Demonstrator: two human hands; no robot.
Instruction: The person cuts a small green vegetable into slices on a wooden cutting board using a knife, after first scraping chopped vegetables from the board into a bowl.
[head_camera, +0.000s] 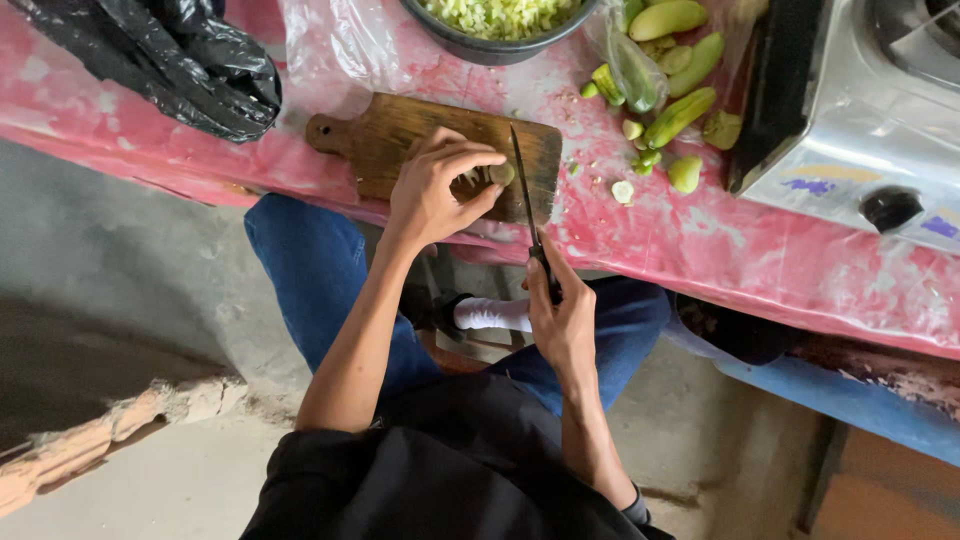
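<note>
Counter (700, 240) covered with a red-and-white mottled sheet is seen from above, its edge running across the view just beyond the knees in blue jeans. Below it a bare grey concrete floor (130, 290) is shown, with a broken brick edge far to the left of the left hand.

A wooden cutting board (400, 130) with a short handle is laid on the counter. The left hand (435, 190) is curled over it, fingertips pinching a small green vegetable piece (501, 174) down on the wood. The right hand (560, 320) is closed around the dark handle of a knife (522, 185), whose blade is set on the board just right of that piece.

Beyond the left hand a dark bowl (490, 48) of chopped pale green bits is placed. Whole green vegetables (680, 115) and cut ends are scattered beyond the right hand, some inside a clear plastic bag (630, 60). A crumpled black plastic bag (180, 60) lies far left of the left hand. A steel gas stove (850, 130) with a black knob and small coloured stickers stands far right.
</note>
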